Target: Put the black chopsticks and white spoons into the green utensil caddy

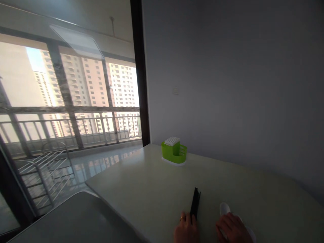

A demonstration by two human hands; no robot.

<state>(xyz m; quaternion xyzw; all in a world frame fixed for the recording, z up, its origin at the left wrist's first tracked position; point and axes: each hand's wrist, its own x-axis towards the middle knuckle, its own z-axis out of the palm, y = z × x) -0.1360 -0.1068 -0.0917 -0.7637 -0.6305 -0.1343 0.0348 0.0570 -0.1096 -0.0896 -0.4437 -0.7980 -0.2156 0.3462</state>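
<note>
My left hand [186,230], with a ring on one finger, is at the lower edge of the view. Its fingers are closed on the near end of a bundle of black chopsticks [195,202], which points away from me on the table. To the right, my right hand [233,228] is curled over white spoons. The bowl of one white spoon [224,208] shows beyond the fingers, and the hand hides most of the rest. Farther back stands a green cutlery holder [170,155] with a white slotted top and white base.
The pale table [141,189] reaches back to a grey wall [227,84]. A dark chair back [83,216] stands at its left edge. Beyond a glass door with a dark frame [141,74] are a metal rack [48,179] and a balcony railing.
</note>
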